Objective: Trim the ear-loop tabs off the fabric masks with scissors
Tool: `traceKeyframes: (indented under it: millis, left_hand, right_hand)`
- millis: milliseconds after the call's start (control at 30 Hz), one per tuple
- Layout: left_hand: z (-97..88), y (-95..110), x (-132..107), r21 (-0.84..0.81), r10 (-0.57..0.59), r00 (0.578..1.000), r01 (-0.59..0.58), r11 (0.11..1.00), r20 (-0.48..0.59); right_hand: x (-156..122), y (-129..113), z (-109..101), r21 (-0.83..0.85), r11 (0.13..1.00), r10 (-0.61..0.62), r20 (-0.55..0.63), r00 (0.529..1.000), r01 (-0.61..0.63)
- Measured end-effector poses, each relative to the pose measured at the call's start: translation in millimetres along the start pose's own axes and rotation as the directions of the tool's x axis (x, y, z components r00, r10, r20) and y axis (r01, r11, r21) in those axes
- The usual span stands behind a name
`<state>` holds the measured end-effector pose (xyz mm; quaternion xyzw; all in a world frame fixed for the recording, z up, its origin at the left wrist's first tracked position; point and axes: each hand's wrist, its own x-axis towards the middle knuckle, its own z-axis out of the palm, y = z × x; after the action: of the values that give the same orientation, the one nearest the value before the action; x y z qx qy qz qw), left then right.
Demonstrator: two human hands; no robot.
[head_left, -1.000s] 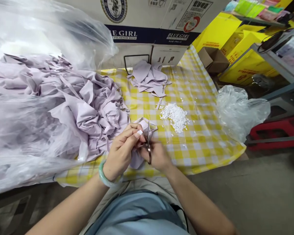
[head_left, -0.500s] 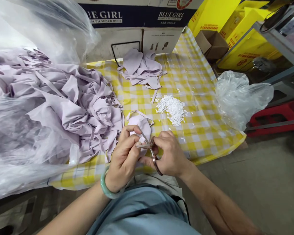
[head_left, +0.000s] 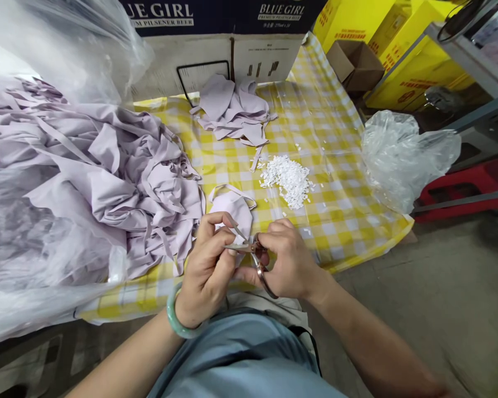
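Observation:
My right hand [head_left: 290, 257] is closed around the handles of a small pair of scissors [head_left: 260, 265]. Their blades stand apart and point left, reaching to the fingertips of my left hand [head_left: 213, 265]. That hand, with a green bangle [head_left: 176, 315] at the wrist, pinches the edge of a light purple fabric piece [head_left: 234, 210] with thin straps. Part of this piece lies on the checked cloth beyond my fingers; the pinched bit is mostly hidden. Just past my right hand is a heap of tiny white pieces [head_left: 290, 179].
A big pile of purple fabric pieces [head_left: 136, 182] fills the left side beside clear plastic [head_left: 33, 237]. A smaller fabric stack [head_left: 232, 108] lies before a cardboard box [head_left: 265, 58]. Crumpled plastic bag [head_left: 406, 155] sits at the right edge of the yellow checked cloth [head_left: 336, 221].
The view has shifted a little, so the background things sit slightly further left and higher. Both hands keep nearly the same pose, and the scissor blades are still apart.

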<state>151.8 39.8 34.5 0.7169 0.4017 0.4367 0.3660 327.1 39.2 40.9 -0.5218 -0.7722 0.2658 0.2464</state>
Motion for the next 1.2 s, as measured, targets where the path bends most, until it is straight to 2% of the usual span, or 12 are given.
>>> traceKeyframes:
  millis: [200,333,500,700,800,867,967,1033,1100,1133,1200]
  left_hand:
    - [1.1,-1.3,-2.0,-0.001,0.027,1.0,-0.027,1.0,0.0]
    - [2.1,-3.4,-3.0,0.021,0.002,1.0,-0.002,1.0,-0.004]
    - [5.3,-3.4,3.1,0.034,0.009,0.999,-0.01,0.999,0.031]
    - [25.5,-7.1,23.0,-0.041,0.027,0.994,-0.023,0.999,0.106]
    - [43.8,-16.0,32.7,-0.102,0.026,0.984,-0.008,0.995,0.174]
    - [52.6,-20.9,37.4,-0.125,-0.004,0.98,0.029,0.992,0.198]
    - [48.6,-21.1,38.9,-0.121,-0.047,0.977,0.073,0.99,0.206]
    - [33.3,-17.9,32.6,-0.063,-0.045,0.963,0.064,0.996,0.266]
    - [13.8,-16.8,17.7,0.104,-0.047,0.951,0.016,0.994,0.304]
    - [5.1,-18.4,7.0,0.231,-0.06,0.954,-0.009,0.973,0.293]
    - [-7.0,-26.8,-17.5,0.491,-0.093,0.97,-0.03,0.871,0.224]
  right_hand:
    - [-0.5,1.3,1.1,-0.013,1.0,-0.009,-0.004,1.0,0.009]
    - [-1.5,3.4,1.6,-0.016,1.0,0.006,0.007,1.0,-0.006]
    - [-5.4,9.2,0.3,-0.027,0.999,0.032,-0.018,0.999,-0.032]
    - [-17.4,31.8,-4.8,-0.082,0.985,0.146,-0.085,0.986,-0.152]
    - [-24.1,48.3,-6.9,-0.022,0.969,0.243,-0.117,0.963,-0.247]
    - [-28.8,59.7,-9.2,0.065,0.937,0.35,-0.139,0.926,-0.344]
    - [-35.4,73.7,-15.5,0.117,0.879,0.478,-0.222,0.85,-0.463]
    - [-36.3,78.6,-20.0,0.072,0.902,0.426,-0.3,0.854,-0.425]
    - [-30.9,78.3,-21.2,0.018,0.956,0.285,-0.313,0.906,-0.294]
    - [-25.3,76.0,-19.4,-0.001,0.976,0.207,-0.284,0.936,-0.217]
    - [-9.6,67.1,-9.9,-0.014,0.998,0.062,-0.161,0.985,-0.065]
